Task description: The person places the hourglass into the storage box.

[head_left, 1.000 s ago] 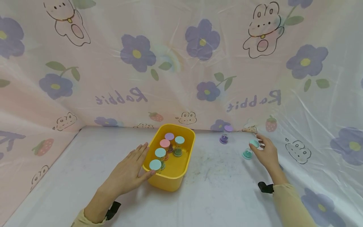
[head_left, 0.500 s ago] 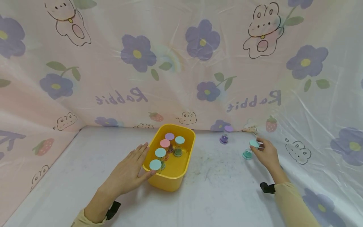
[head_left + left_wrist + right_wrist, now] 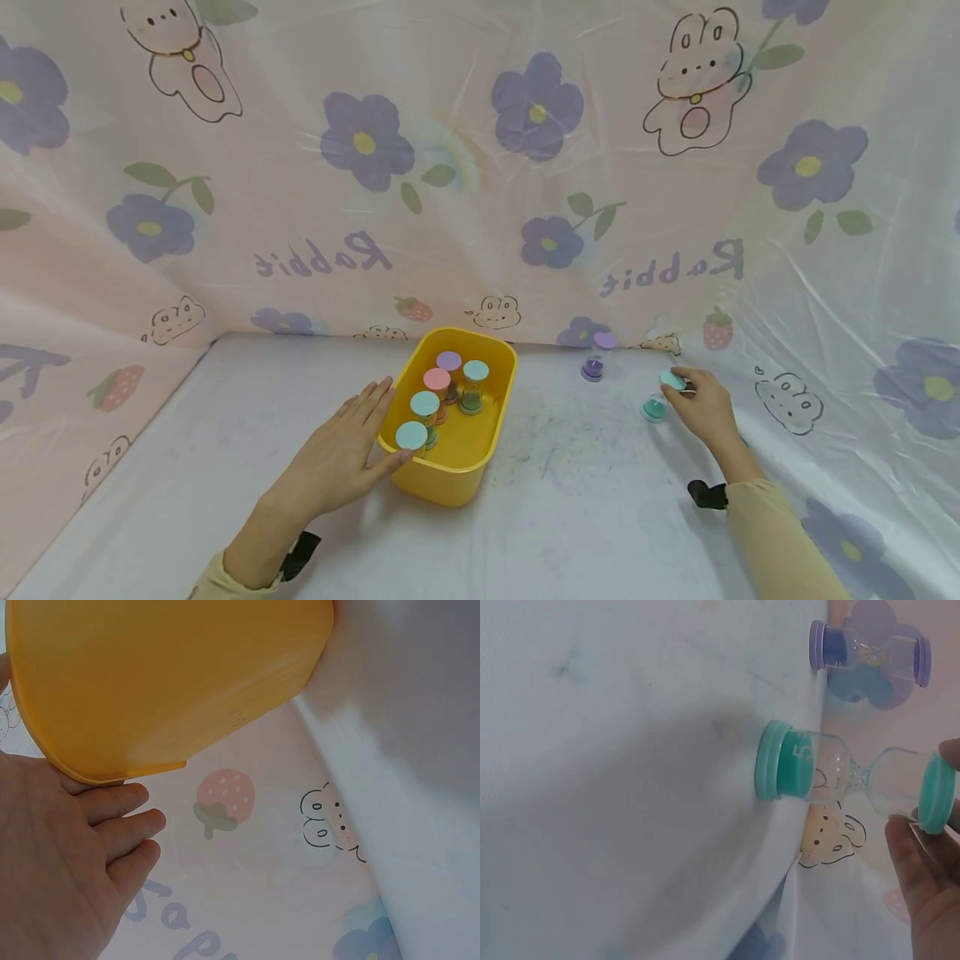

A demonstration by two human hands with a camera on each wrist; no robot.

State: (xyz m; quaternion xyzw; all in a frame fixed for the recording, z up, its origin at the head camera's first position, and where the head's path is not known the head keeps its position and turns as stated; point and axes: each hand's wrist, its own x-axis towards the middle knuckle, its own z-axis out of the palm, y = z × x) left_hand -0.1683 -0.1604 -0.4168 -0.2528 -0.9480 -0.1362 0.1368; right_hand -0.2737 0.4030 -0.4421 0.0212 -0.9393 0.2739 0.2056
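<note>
In the head view, my right hand pinches the top cap of a teal sand timer between thumb and fingers. The right wrist view shows this timer upright, its teal sand in the lower bulb and its base at the tabletop. My left hand lies with straight fingers along the left side of a yellow bin, thumb at the near rim. From the left wrist, the fingers show beside the bin wall. Inside the bin stand several sand timers, including a pink-capped one and a purple-capped one.
A purple sand timer stands by the back wall, left of the teal one. The white tabletop has faint smudges between bin and right hand. A printed rabbit-and-flower sheet rises at the back and sides.
My right hand's fingers have drawn in around the teal timer's cap, and the hand has dropped slightly. The left hand and the bin stay where they were.
</note>
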